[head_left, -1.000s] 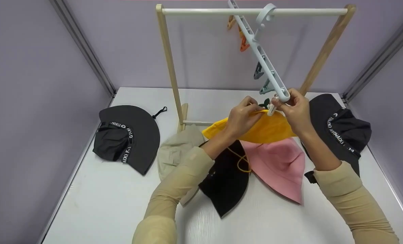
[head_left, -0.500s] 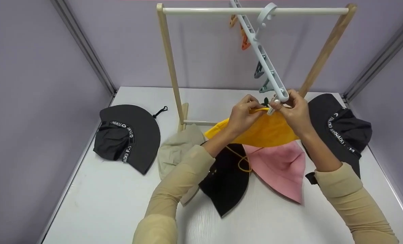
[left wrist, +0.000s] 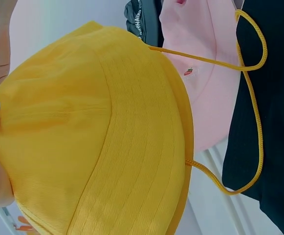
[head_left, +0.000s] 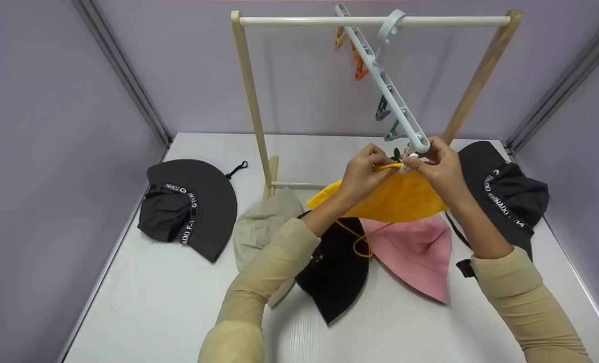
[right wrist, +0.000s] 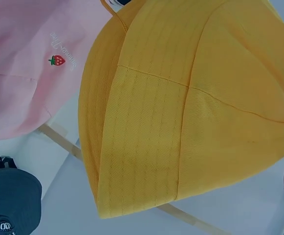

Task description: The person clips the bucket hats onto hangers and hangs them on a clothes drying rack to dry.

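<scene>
In the head view, a yellow bucket hat (head_left: pixel 397 204) hangs below the near end of a pale blue clip hanger (head_left: pixel 400 108). My left hand (head_left: pixel 362 174) pinches the top of its crown. My right hand (head_left: pixel 443 169) grips the white clip (head_left: pixel 408 164) at that end of the hanger. The clip's tip overlaps the crown fabric; whether it bites on it, I cannot tell. Crown and folded brim of the yellow hat (left wrist: pixel 88 117) fill much of the left wrist view, its cord (left wrist: pixel 259 132) dangling loose. Fingertips show only at the edges of both wrist views.
The hanger hooks over a white rail (head_left: pixel 299 21) with wooden legs. Several coloured clips (head_left: pixel 383 107) hang along it. Below lie a beige hat (head_left: pixel 264 222), a black hat (head_left: pixel 334 277) and a pink hat (head_left: pixel 420 247). Dark hats lie left (head_left: pixel 193 201) and right (head_left: pixel 506 196).
The yellow hat hangs slightly lower and further right than a second ago. Both hands stay at the crown and the white clip, shifting only slightly.
</scene>
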The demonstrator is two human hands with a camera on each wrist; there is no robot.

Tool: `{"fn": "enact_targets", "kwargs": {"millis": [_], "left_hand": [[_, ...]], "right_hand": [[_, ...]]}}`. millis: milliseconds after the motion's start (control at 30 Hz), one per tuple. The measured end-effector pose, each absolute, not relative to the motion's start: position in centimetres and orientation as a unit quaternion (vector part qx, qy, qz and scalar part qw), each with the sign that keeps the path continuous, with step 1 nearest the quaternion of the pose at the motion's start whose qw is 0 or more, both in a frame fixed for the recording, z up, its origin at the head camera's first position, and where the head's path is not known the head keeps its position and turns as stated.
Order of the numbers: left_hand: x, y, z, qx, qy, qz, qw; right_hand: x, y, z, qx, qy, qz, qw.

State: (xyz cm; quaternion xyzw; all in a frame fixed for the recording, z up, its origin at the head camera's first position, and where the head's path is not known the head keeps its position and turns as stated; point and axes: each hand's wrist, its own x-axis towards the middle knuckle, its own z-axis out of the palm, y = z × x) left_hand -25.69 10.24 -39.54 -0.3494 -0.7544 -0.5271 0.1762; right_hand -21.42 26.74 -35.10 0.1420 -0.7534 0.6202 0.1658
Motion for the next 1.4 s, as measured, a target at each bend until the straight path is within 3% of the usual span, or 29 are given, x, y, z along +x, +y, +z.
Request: {"fn": "enact_targets", "kwargs": {"millis": [267, 667, 867, 1133, 1400], "left_hand": [[-25.9, 10.1, -39.7, -0.347, -0.770, -0.515, 0.144], [-26.2, 9.9, -39.8, -0.336, -0.799, -0.489, 0.098], [-26.4, 9.9, -39.6, -0.334, -0.810, -0.476, 0.082], [-27.0, 9.8, -39.7, -0.338, -0.821, -0.451, 0.090], [-27.7, 10.1, -40.0, -0.317, -0.837, -0.426, 0.134]], "right_hand": [[-21.5, 26.8, -35.3, 0.141, -0.756, 0.619, 0.157], [-21.6, 27.1, -34.7, 0.142, -0.798, 0.577, 0.100], [-21.8, 27.1, -34.7, 0.133, -0.807, 0.565, 0.107], [-21.7, 26.9, -34.6, 0.130, -0.813, 0.557, 0.112], [-21.6, 27.0, -34.2, 0.133, -0.827, 0.537, 0.097]]}}
